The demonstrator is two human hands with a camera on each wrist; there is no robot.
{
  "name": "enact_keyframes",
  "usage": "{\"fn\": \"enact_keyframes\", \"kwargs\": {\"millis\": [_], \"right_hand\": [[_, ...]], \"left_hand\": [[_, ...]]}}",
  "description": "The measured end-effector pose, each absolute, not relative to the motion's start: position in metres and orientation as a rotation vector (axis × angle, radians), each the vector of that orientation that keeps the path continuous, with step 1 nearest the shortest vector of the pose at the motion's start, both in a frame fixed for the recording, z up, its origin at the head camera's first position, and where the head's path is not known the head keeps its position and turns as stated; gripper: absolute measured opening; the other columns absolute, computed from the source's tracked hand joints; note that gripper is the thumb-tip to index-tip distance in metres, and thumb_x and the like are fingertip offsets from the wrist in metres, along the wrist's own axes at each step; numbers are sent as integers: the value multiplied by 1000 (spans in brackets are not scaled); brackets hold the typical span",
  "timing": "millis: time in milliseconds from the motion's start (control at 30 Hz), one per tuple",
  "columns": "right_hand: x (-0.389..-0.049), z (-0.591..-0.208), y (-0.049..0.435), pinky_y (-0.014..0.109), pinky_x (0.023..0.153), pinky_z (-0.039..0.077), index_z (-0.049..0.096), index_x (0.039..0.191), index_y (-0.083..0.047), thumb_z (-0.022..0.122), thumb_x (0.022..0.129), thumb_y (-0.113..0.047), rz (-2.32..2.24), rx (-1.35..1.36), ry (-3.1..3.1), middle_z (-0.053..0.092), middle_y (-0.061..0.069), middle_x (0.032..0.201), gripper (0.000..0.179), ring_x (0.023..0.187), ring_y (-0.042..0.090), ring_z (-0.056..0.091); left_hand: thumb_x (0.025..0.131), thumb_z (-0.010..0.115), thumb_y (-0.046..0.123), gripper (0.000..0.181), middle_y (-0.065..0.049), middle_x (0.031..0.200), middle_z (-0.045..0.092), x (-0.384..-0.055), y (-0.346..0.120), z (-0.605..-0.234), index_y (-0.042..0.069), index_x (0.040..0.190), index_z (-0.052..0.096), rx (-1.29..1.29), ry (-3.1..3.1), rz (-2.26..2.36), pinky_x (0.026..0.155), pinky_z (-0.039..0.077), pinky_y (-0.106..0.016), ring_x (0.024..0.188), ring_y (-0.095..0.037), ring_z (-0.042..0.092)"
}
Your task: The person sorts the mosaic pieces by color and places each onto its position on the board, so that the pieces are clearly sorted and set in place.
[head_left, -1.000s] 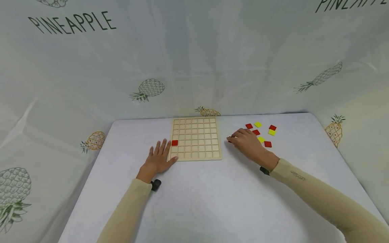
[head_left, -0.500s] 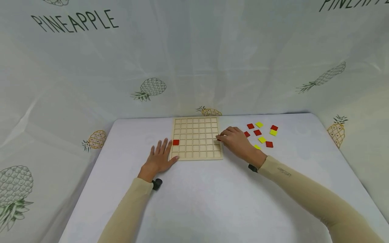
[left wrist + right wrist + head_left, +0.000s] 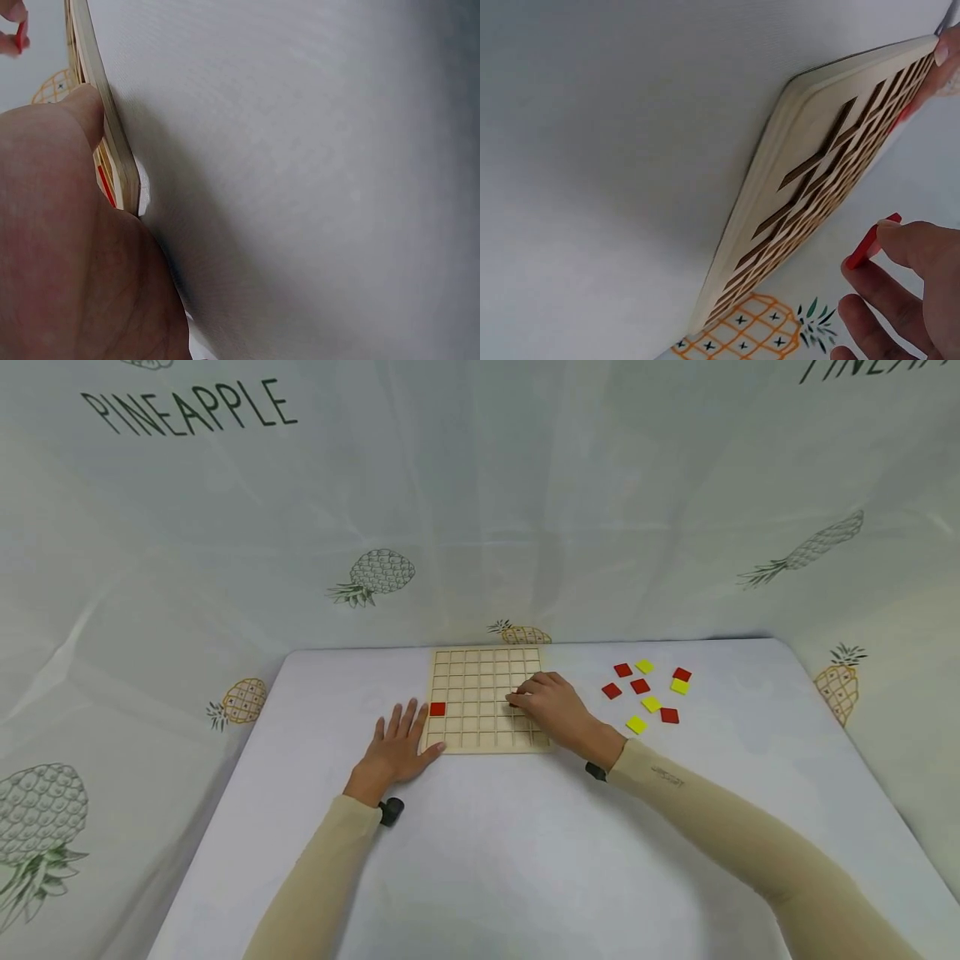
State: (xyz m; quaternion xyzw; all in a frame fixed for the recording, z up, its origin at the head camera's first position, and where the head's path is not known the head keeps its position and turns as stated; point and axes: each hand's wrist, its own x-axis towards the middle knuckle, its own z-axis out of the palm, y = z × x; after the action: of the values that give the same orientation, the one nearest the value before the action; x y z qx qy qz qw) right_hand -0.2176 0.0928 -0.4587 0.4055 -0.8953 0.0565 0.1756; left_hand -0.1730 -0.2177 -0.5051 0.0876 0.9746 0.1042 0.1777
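A pale wooden grid board [image 3: 480, 710] lies at the far side of the white table. My left hand [image 3: 393, 754] rests flat with spread fingers at the board's lower left corner, its thumb on the rim. One red square tile [image 3: 437, 709] sits in a cell of the leftmost column. My right hand [image 3: 557, 714] is over the right half of the board. Between its thumb and index finger it pinches another thin red tile [image 3: 868, 244], which the right wrist view shows held above the grid, clear of it.
To the right of the board lie several loose red tiles [image 3: 612, 691] and several yellow tiles [image 3: 637, 725], one yellow edge against a red one. A pineapple-print sheet [image 3: 600, 527] hangs behind the white table [image 3: 480, 860] and along its sides.
My right hand has travelled left with the pinched red tile, from beside the loose tiles to over the board. The left hand has stayed in place at the corner.
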Motion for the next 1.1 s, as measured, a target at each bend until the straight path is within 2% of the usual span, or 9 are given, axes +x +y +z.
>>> {"fn": "enact_keyframes", "kwargs": {"millis": [433,1100], "right_hand": [[-223,-467,59,41,95,57,83,112,-16,80,95,-17,157,1196,-2485,79,3,107,18,106,26,70],[-231,-467,14,40,99,56,82,119,-21,75,99,-17,74,1242,-2565,79,0,112,22,111,23,70]], "left_hand": [[108,37,65,91,-14,178,-9,-175,-217,-507,10,171,-1,245,2755,276,129,-2,-63,163,-40,-8],[109,35,65,90,-13,178,-11,-174,-217,-505,11,171,-3,229,2748,253,129,-1,-62,163,-39,-9]]}}
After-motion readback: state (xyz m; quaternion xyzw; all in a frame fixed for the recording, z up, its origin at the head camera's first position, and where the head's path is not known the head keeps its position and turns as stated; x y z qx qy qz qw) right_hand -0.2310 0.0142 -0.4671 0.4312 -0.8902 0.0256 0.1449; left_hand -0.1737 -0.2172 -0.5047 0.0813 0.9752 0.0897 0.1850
